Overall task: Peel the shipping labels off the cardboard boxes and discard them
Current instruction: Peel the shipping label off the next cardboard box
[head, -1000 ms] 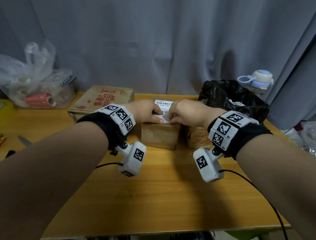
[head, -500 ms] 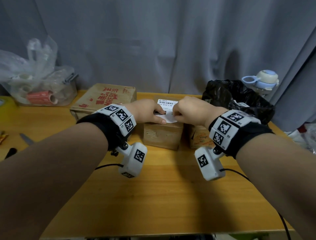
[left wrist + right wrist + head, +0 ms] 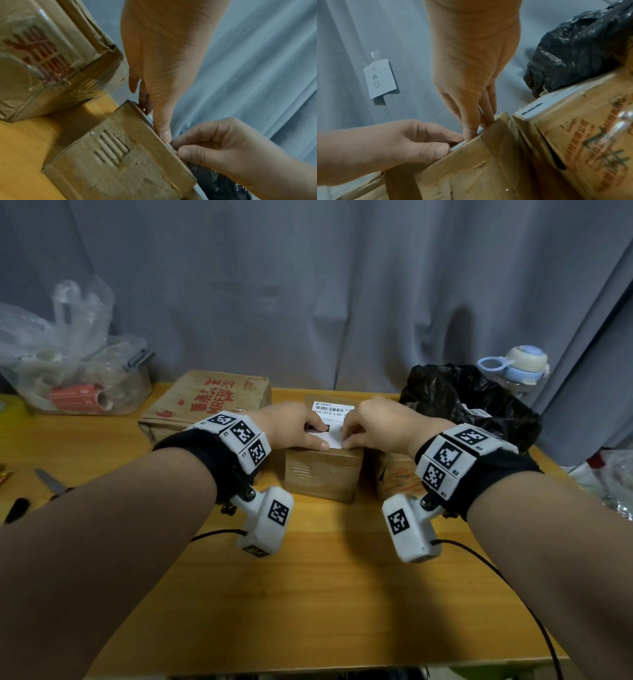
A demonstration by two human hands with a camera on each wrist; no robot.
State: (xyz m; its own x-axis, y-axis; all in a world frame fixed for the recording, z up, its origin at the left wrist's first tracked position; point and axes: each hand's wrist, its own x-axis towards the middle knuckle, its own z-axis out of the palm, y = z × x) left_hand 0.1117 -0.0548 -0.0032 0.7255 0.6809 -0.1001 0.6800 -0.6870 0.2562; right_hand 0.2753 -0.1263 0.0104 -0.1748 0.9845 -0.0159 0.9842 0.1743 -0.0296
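Observation:
A small cardboard box [image 3: 322, 475] [image 3: 120, 155] [image 3: 479, 169] stands mid-table with a white barcode shipping label [image 3: 331, 419] on its top. Both my hands meet at the label's near edge. My left hand [image 3: 297, 429] [image 3: 163, 129] [image 3: 412, 140] lies on the box top, forefinger on the label and thumb at its near left edge, pinching it. My right hand [image 3: 375, 426] [image 3: 197, 147] [image 3: 471, 128] is curled, thumb and forefinger pinching the label's near right corner. How far the label is lifted is hidden by the fingers.
A flat box with red print [image 3: 209, 405] lies back left. A third box [image 3: 399, 474] with its own label [image 3: 532, 106] touches the small one on the right. A black bin bag [image 3: 476, 398] sits behind. A clear container [image 3: 82, 385], a blue bottle [image 3: 522, 366] and scissors [image 3: 51, 481] stand around the edges.
Both hands stay at the label's near edge; the right fingers have crept slightly along it. The box has not moved.

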